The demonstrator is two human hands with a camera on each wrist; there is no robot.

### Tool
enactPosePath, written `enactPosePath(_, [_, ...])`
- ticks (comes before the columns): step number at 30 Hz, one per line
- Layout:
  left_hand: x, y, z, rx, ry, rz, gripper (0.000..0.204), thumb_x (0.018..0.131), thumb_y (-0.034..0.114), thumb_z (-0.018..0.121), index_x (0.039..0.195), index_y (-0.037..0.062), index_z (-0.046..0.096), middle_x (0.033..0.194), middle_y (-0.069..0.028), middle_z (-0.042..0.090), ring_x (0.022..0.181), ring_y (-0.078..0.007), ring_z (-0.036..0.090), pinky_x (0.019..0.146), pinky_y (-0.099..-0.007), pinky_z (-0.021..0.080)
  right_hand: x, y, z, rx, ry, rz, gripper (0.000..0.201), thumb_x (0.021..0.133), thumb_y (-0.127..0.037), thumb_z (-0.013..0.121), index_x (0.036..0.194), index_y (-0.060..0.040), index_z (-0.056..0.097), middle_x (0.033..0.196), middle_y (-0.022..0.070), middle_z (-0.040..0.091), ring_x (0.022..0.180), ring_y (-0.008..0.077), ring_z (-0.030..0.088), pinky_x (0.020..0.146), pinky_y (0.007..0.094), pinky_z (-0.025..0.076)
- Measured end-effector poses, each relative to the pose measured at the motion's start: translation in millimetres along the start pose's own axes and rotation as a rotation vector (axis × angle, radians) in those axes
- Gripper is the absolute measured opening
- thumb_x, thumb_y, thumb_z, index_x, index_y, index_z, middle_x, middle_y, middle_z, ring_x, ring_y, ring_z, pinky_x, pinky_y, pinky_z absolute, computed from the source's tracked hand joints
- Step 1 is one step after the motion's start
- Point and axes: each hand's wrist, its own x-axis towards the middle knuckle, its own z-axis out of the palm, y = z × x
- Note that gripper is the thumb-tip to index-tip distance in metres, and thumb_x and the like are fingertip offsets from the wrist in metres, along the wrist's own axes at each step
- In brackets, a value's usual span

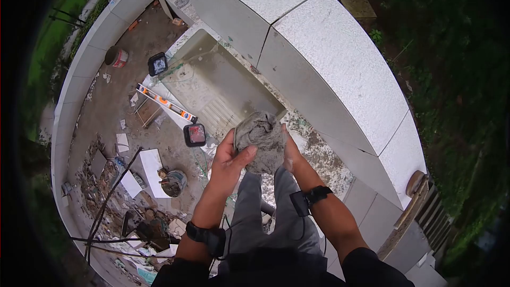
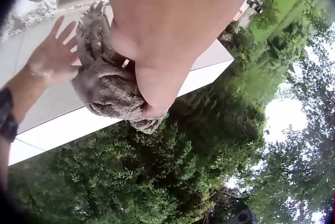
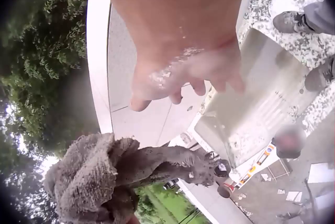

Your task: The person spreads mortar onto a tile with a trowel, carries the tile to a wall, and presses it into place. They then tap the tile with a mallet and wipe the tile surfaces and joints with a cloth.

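Observation:
A bunched, wet-looking grey rag (image 1: 261,139) is held up in front of the body, over the end of a basin. My left hand (image 1: 229,160) grips it from the side, thumb lying across its front in the head view. Folds of the rag (image 2: 112,88) bulge past that hand's fingers in the left wrist view. My right hand (image 1: 290,153) stands beside the rag's other side. The left wrist view shows this right hand (image 2: 52,59) with spread fingers, and white residue marks its palm (image 3: 172,72) in the right wrist view. No thing lies in its fingers.
Cloudy water covers part of the basin (image 1: 186,77). An orange-and-white spirit level (image 1: 166,103) and two black trays, one here (image 1: 195,135), lie along its left side. Buckets (image 1: 173,183) and broken rubble (image 1: 154,228) occupy the floor. A pale tiled wall (image 1: 319,48) curves along the right.

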Motion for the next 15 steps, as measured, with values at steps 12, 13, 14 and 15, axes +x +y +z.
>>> enactPosePath(12, [2,-43,-68,0.742,0.292,0.119,0.045,0.090,0.024,0.074,0.126,0.0007,0.057,0.122,-0.0160,0.063,0.116,-0.0256,0.059,0.100,-0.0374,0.045,-35,-53,61,0.477,-0.155,0.043,0.063,0.096,-0.041,0.066,0.145,-0.0055,0.046,0.134,0.0132,0.062,0.121,0.0289,0.061,0.104,0.0441,0.049])
enactPosePath(13, [0,-41,-71,0.625,0.321,0.080,0.045,0.091,0.022,0.074,0.127,0.0008,0.057,0.123,-0.0158,0.063,0.117,-0.0246,0.059,0.101,-0.0374,0.045,-29,-66,57,0.450,-0.157,0.024,0.063,0.096,-0.041,0.066,0.145,-0.0055,0.046,0.134,0.0132,0.062,0.121,0.0289,0.061,0.104,0.0441,0.049])
enactPosePath(14, [-4,-44,-80,0.626,0.339,0.053,0.041,0.092,0.021,0.072,0.125,0.0007,0.058,0.120,-0.0151,0.065,0.115,-0.0240,0.060,0.100,-0.0373,0.046,-27,-85,60,0.271,-0.041,-0.106,0.061,0.093,-0.032,0.071,0.142,-0.0049,0.047,0.131,0.0124,0.063,0.118,0.0268,0.062,0.102,0.0422,0.050])
enactPosePath(15, [-13,-48,-92,0.630,0.362,0.017,0.038,0.093,0.019,0.071,0.124,0.0006,0.058,0.118,-0.0144,0.066,0.113,-0.0234,0.061,0.098,-0.0371,0.047,-28,-103,64,0.096,0.074,-0.228,0.060,0.090,-0.024,0.076,0.139,-0.0043,0.049,0.128,0.0117,0.065,0.115,0.0248,0.064,0.100,0.0403,0.051])
